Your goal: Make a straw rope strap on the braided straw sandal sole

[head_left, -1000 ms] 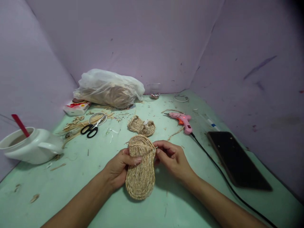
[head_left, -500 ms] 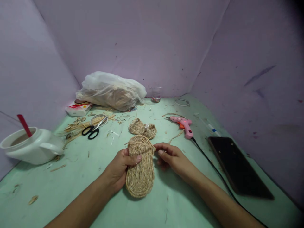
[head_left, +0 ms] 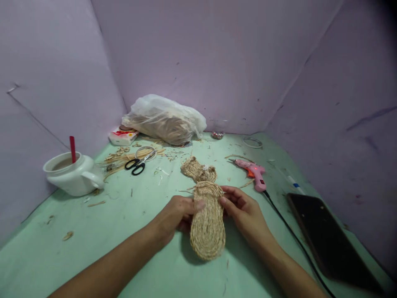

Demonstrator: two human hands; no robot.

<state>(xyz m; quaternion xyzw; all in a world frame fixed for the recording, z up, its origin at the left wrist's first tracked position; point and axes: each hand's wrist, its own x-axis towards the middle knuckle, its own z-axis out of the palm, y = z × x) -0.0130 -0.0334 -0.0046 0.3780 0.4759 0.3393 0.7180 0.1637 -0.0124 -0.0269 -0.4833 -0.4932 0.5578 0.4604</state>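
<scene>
Readable text, numbers, brands: none. White packet (head_left: 122, 139) by the plastic bag (head_left: 166, 122) carries red print with a small yellow patch; too small to read. Pink glue gun (head_left: 252, 169): any lettering on its body not legible.

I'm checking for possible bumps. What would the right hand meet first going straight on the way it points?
The long woven piece: the fingers of the right hand appear to be at its right edge, though exact contact is hard to judge from this view.
</scene>
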